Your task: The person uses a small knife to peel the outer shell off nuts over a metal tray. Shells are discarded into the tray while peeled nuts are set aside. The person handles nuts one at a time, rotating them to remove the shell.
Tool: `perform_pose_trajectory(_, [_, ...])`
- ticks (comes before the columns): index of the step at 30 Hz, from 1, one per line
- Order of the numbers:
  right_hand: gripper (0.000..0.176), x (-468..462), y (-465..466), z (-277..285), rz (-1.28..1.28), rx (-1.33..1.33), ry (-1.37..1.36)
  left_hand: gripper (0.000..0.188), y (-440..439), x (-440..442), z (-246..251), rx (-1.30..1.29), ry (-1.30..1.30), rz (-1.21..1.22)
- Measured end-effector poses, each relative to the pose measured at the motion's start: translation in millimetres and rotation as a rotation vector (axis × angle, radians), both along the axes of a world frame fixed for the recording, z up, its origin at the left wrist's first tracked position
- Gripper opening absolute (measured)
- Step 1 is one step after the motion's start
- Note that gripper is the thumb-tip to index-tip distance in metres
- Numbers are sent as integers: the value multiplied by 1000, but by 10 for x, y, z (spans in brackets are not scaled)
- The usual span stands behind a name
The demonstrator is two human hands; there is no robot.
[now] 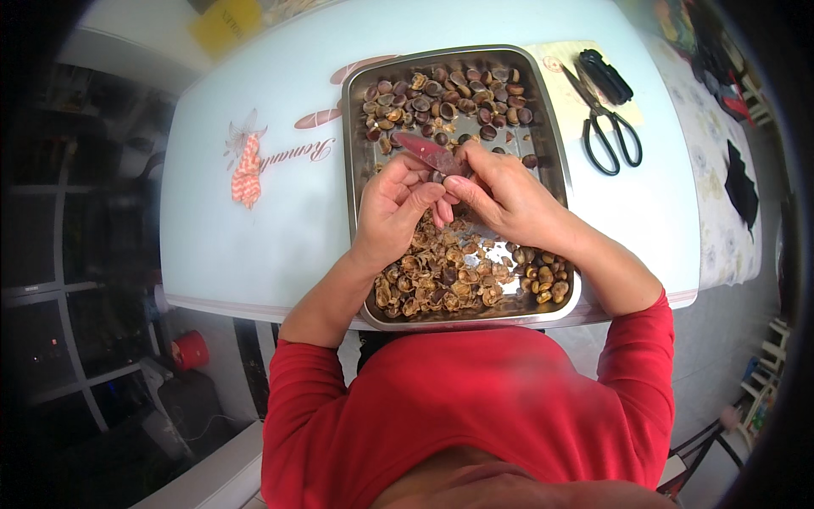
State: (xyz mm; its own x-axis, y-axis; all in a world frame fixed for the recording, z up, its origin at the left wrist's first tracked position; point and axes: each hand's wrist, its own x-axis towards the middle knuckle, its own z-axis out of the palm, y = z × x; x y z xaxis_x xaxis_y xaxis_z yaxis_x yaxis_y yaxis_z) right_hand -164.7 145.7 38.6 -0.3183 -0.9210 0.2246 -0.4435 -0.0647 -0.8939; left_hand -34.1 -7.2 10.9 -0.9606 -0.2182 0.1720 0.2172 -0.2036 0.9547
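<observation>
A rectangular metal tray [348,146] lies before me. Above its middle, my right hand [512,191] grips a small knife [425,153] with a reddish, pointed blade directed to the far left. A small dark chestnut [437,177] is pinched in the fingers of my left hand [397,207], against the blade; the fingers partly cover it. Brown chestnuts [448,95], several looking halved, fill the tray's far end. Nearer to me are a heap of broken brown shells and skins [455,280] and, at the near right corner, a group of yellowish-brown kernels [544,280].
Black-handled scissors [598,121] and a black plastic object [606,76] rest on a pale yellow sheet [552,83] right of the tray. A crumpled orange-and-white striped cloth [247,175] lies left on the white table [280,242]. A red container [189,350] stands lower left.
</observation>
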Motion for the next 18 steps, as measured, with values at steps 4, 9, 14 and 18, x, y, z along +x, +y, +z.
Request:
perform_pose_trajectory(4, [28,-12,13,23,23,2,48,20,4,5,1,-4,41,-18])
perform_pose_trajectory(9, [28,-18,24,65,47,7,93,22,10,20,10,20,36,-9])
perform_pose_trajectory(14, [28,-10,24,65,58,9,47,23,-6,22,5,2,40,-31])
perform_pose_trajectory(18, [28,-18,30,42,45,15,87,22,-7,32,-2,-10,41,-47])
